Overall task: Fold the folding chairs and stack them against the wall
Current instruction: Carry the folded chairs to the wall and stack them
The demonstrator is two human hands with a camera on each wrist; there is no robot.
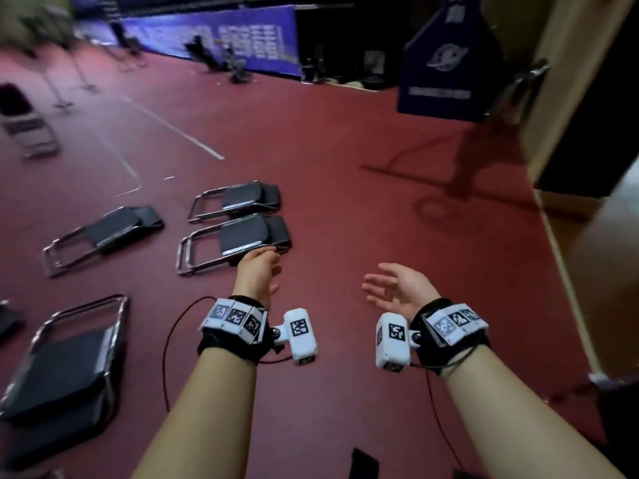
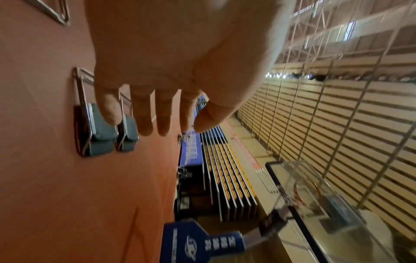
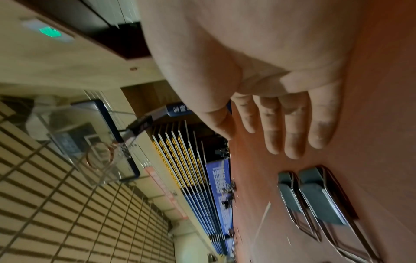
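- The left hand [image 1: 260, 273] is reaching forward above the red floor [image 1: 345, 188], its fingers [image 2: 144, 113] straight and slightly spread, holding nothing
- The right hand [image 1: 397, 288] is hovering beside it, palm turned inward, fingers [image 3: 294, 128] relaxed and apart, also holding nothing
- The nearest folded chair [image 1: 235, 242] is lying flat on the floor just ahead of the left hand; whether the fingertips are touching it cannot be told
- A second folded chair [image 1: 238, 200] is lying just beyond it, side by side
- A third folded chair [image 1: 103, 233] is lying to the left, and a fourth folded chair [image 1: 65, 368] is lying nearer the person
- An unfolded chair [image 1: 26, 126] is standing far left, blurred
- A blue basketball stand [image 1: 446, 63] is standing beside the wall [image 1: 567, 81] on the right
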